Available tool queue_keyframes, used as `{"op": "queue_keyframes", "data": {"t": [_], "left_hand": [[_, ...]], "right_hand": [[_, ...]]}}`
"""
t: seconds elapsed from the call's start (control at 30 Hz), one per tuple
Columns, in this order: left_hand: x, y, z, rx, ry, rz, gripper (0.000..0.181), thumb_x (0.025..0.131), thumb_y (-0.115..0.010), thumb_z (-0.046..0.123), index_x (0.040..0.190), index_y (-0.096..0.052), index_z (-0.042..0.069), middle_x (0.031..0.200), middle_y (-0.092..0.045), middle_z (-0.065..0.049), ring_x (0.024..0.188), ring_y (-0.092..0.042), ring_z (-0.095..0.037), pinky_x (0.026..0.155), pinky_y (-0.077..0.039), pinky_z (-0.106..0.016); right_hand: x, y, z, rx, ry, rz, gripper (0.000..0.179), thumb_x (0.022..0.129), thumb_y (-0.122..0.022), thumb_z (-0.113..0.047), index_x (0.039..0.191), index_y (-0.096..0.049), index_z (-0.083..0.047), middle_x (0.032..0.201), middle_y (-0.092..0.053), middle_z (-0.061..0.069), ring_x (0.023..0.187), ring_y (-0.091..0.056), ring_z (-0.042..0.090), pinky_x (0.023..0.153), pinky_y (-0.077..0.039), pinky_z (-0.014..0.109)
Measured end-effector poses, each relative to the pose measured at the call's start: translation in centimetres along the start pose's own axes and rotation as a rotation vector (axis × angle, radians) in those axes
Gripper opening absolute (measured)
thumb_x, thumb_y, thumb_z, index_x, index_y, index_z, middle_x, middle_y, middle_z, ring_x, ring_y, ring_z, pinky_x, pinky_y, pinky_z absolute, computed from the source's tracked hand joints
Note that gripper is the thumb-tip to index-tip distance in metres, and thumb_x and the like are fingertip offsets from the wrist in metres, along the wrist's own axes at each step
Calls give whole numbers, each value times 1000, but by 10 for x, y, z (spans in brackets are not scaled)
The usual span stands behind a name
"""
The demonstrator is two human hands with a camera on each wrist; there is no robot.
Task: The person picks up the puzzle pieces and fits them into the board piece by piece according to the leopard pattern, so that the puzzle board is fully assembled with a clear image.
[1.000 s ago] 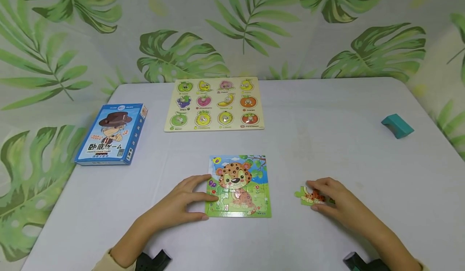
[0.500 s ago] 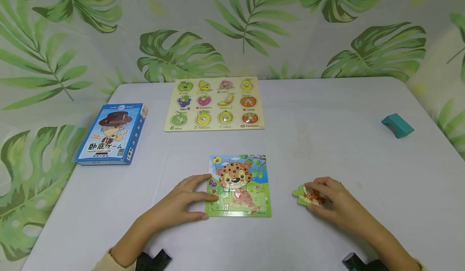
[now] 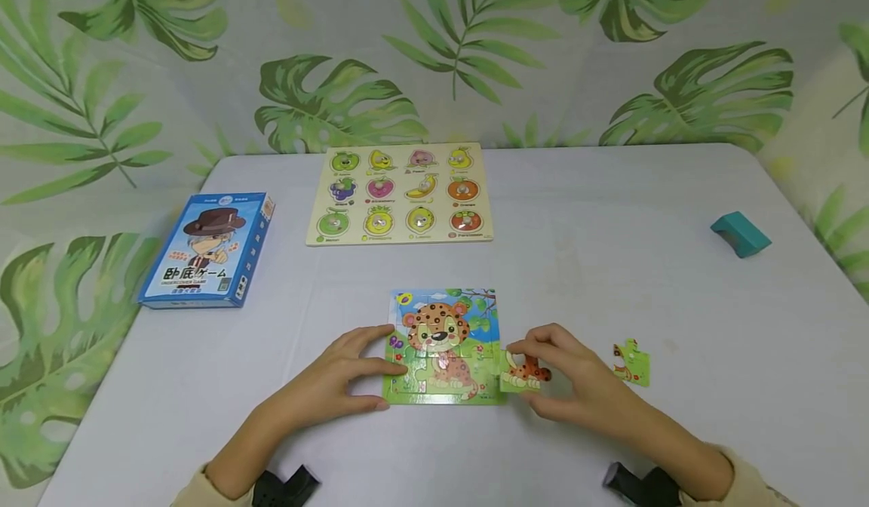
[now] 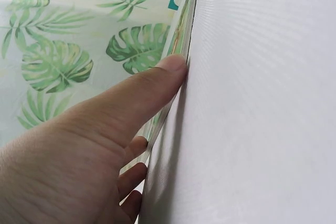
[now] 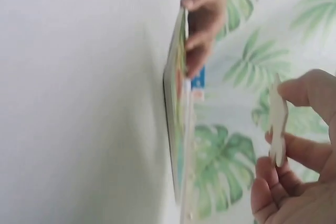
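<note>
A square leopard jigsaw puzzle (image 3: pixel 441 333) lies on the white table in front of me. My left hand (image 3: pixel 326 379) rests at its left side, fingers spread, with the index and middle fingertips on the border and the thumb at the lower left corner. In the left wrist view the thumb (image 4: pixel 173 64) lies along the board's edge. Between thumb and fingers, my right hand (image 3: pixel 570 375) pinches a jigsaw piece (image 3: pixel 526 373) with spotted fur and green grass, overlapping the puzzle's right border in the head view. The right wrist view shows this piece (image 5: pixel 277 124) edge-on, raised above the table.
A second jigsaw piece (image 3: pixel 634 367) lies on the table to the right, near my right forearm. Behind the puzzle is a fruit peg board (image 3: pixel 400 205). A blue card-game box (image 3: pixel 204 254) stands at the left, and a teal block (image 3: pixel 740 234) at the far right.
My right hand has carried the pinched piece leftward to the puzzle's right edge, uncovering the second piece on the table. The left hand has stayed in place.
</note>
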State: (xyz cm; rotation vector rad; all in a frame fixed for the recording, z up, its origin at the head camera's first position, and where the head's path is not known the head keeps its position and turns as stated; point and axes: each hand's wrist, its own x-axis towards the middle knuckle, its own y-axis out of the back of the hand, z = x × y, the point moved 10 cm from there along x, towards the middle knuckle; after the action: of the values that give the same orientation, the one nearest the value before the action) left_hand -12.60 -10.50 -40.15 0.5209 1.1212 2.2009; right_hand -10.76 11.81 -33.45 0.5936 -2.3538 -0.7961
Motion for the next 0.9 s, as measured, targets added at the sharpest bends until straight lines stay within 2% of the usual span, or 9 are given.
{"op": "queue_keyframes", "data": {"t": [0.17,0.33,0.47,0.67,0.8,0.9], "left_hand": [[1,0,0,0,-5,-2,40,75,-69,43,114,-62,35,142,-30,-4,129,-22,-26,101,-21,-49],[2,-2,0,4,-13,-2,40,75,-69,42,114,-62,34,141,-30,-4,129,-23,-26,101,-21,-49],[1,-2,1,13,-21,6,40,75,-69,42,114,-62,34,141,-30,-4,129,-23,-25,101,-21,-48],[0,0,8,44,-53,47,39,76,-67,44,113,-62,31,139,-33,-5,127,-26,-24,101,-23,-47],[0,0,15,71,-87,54,38,80,-63,44,114,-60,26,136,-37,-1,126,-30,-21,102,-21,-45],[1,-2,21,108,-119,53,41,82,-60,44,119,-57,26,135,-38,0,125,-32,-19,103,-20,-45]], "right_hand": [[19,-31,-5,40,-7,-47,47,70,-73,-9,115,-58,-8,108,-47,-1,87,-47,10,67,-45,23],[27,-60,1,-1,-51,-121,43,75,-72,-16,115,-59,-9,108,-49,-2,95,-47,11,77,-45,25],[30,-76,8,-36,-72,-164,41,78,-70,-20,116,-59,-9,110,-48,-3,97,-45,11,79,-44,26],[33,-88,14,-92,-80,-203,39,79,-69,-25,115,-61,-11,107,-49,-6,99,-41,10,78,-41,27],[36,-90,14,-87,-84,-220,40,79,-68,-27,116,-61,-12,107,-49,-7,100,-40,10,80,-39,29],[38,-92,13,-81,-67,-226,41,80,-68,-27,117,-61,-11,107,-48,-7,100,-40,11,81,-38,30]]}}
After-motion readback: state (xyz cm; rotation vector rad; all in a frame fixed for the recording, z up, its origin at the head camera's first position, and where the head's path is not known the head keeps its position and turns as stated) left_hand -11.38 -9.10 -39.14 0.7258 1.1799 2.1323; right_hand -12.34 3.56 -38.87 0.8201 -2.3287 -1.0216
